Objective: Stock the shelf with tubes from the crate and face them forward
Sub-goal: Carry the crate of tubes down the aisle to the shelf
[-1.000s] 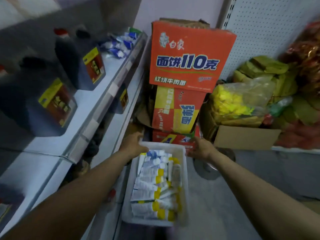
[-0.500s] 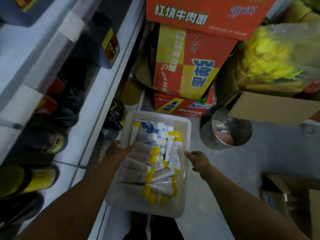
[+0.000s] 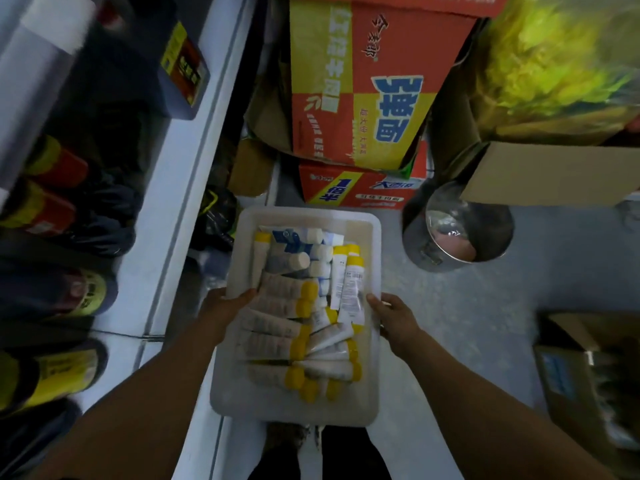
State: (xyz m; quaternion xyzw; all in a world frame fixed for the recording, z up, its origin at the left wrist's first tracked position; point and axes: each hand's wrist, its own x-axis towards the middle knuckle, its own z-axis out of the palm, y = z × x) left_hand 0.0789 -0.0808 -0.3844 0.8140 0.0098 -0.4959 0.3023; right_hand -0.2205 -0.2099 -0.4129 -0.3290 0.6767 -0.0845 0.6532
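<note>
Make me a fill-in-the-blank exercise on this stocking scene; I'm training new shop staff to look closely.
1. The left hand grips the crate by its left rim, and the right hand grips its ___ rim.
2. Most tubes in the crate have ___ caps.
3. The shiny metal pot stands on the ___ beside the crate.

Missing words: right; yellow; floor.

Two forearms are seen uncovered from the lower corners of the view up to the wrists: the left forearm (image 3: 138, 393) and the right forearm (image 3: 485, 393). The left hand (image 3: 225, 308) and the right hand (image 3: 394, 318) are likewise shown bare. At the bottom centre dark legwear (image 3: 349, 455) is glimpsed, its cut lost to blur, and a mottled grey-brown patch (image 3: 287, 441) beside it cannot be identified.
</note>
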